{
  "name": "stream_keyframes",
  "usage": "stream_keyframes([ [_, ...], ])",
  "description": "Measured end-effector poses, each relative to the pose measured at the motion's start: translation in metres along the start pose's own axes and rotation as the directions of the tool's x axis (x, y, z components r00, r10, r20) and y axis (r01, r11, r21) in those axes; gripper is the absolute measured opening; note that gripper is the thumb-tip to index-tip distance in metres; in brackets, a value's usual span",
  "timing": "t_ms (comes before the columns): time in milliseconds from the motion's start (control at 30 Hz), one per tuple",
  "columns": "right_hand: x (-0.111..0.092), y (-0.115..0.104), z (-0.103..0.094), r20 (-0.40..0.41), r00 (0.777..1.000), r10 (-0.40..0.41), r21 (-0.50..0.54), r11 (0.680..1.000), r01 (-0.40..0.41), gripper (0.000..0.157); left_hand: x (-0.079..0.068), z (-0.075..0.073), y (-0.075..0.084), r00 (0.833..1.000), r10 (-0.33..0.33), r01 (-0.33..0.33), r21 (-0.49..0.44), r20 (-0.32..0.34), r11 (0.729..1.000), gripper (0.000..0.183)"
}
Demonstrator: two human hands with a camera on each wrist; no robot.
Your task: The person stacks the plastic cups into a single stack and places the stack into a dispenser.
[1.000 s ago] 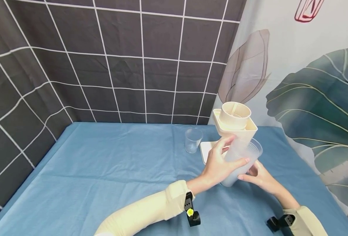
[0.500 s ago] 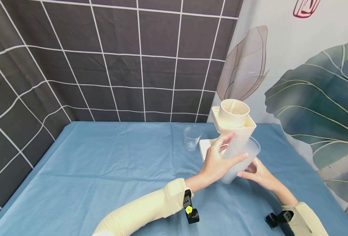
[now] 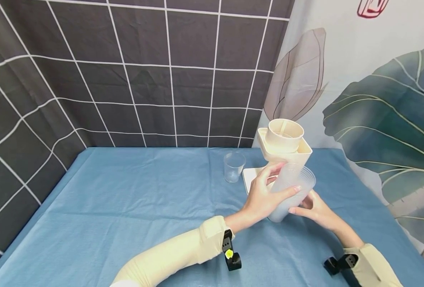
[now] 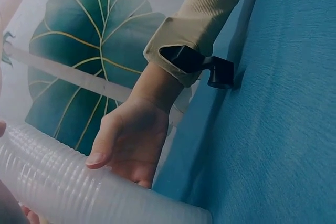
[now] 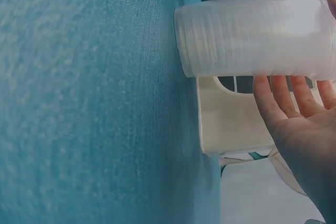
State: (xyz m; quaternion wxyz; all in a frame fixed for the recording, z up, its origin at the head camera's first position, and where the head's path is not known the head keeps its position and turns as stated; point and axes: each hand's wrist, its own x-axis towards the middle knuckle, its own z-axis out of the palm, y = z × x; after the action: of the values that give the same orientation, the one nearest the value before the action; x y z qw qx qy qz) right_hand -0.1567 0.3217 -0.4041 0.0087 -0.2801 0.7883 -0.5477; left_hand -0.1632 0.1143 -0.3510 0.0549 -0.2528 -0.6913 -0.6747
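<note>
A stack of translucent, ribbed plastic cups (image 3: 298, 189) leans at a slant in front of the cream stand, with its rims up to the right. My left hand (image 3: 262, 197) grips the stack from the left, its thumb lying across the front. Lower down, on the right side, my right hand (image 3: 316, 213) holds it between thumb and fingers. Seen from the left wrist, the right thumb (image 4: 100, 153) touches the ribbed side of the stack (image 4: 100, 192). The right wrist view shows right fingertips (image 5: 281, 90) against the stack (image 5: 252, 35).
The cream stand (image 3: 287, 147) has a round ring on top of a tray-like piece, and a flat base (image 3: 249, 179) on the table. Left of it stands one clear plastic cup (image 3: 234, 167). A blue cloth (image 3: 143, 199) covers the table; hanging curtains (image 3: 143, 71) enclose the back and sides.
The head view has shifted slightly, so things sit a little higher and further left. Both hands keep nearly the same hold on the cup stack.
</note>
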Motion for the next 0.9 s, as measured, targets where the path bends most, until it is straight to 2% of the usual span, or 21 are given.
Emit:
stream_keyframes([
  [333, -0.0010, 0.0014, -0.0001, -0.014, 1.000, 0.014, -0.046, 0.999, -0.014, 0.083, -0.0012, 0.0004, -0.0013, 1.000, -0.017, 0.017, -0.006, 0.009, 1.000, 0.060],
  [900, -0.0015, 0.0018, 0.0005, -0.016, 1.000, 0.017, -0.044, 0.999, -0.018, 0.084, -0.0024, 0.0017, -0.0033, 1.000, -0.007, 0.007, -0.012, 0.000, 1.000, 0.060],
])
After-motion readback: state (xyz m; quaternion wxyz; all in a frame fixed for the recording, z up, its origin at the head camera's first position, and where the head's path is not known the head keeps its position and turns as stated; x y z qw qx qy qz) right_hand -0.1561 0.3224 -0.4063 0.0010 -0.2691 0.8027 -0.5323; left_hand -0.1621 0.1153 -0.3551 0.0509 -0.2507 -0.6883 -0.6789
